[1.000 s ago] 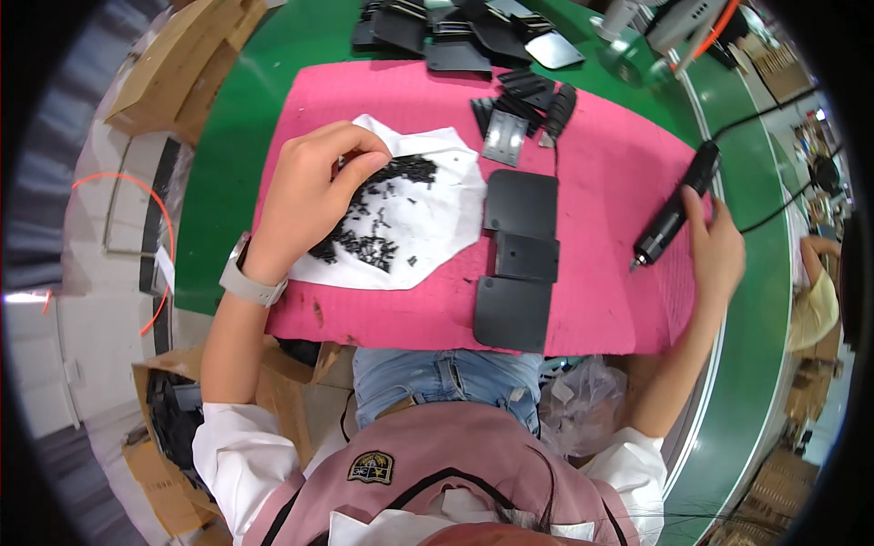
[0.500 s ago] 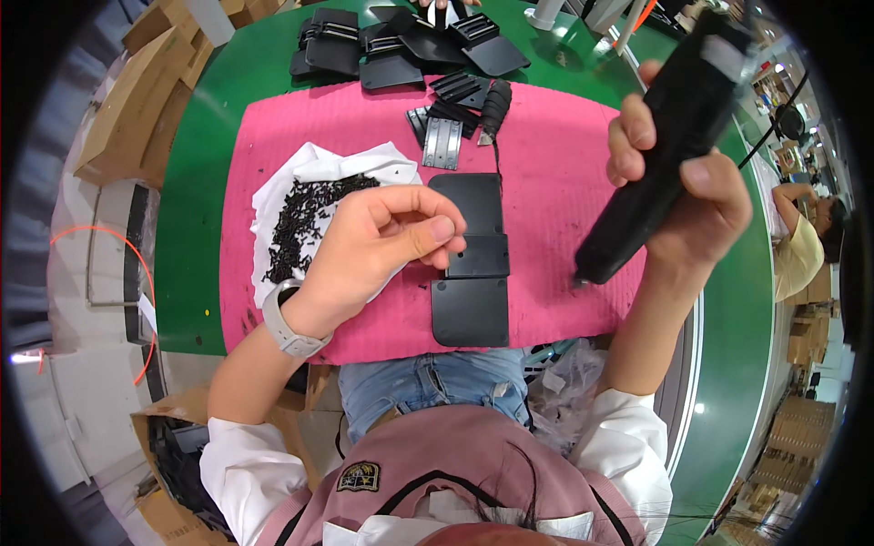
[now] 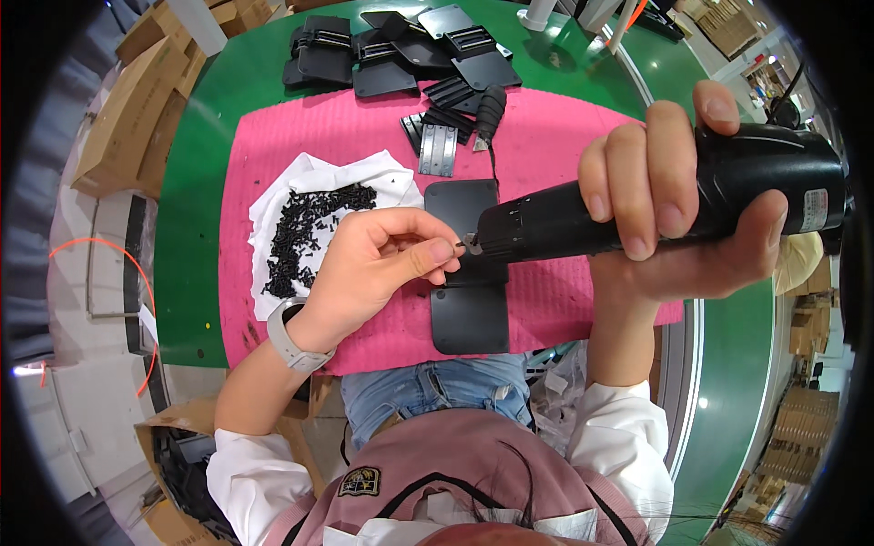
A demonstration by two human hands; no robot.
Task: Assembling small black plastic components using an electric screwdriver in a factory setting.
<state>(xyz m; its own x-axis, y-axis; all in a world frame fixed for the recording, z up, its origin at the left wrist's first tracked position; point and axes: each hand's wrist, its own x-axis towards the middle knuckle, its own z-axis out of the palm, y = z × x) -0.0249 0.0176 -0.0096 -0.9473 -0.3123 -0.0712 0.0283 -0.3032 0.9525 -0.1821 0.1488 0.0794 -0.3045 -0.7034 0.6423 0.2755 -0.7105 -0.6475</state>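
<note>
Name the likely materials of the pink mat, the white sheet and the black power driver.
Pink mat: foam or corrugated plastic, matte; it shows fine ribs, but which is unclear.
White sheet: probably thin cloth, matte, with a rumpled edge.
Black power driver: apparently hard plastic, smooth, with a glossy sheen toward the rear.

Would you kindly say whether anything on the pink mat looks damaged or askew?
Only slightly: the pink mat has dark marks near its lower-left corner, perhaps stains or wear. The small black screws are strewn unevenly, but lie on the white cloth.
</note>
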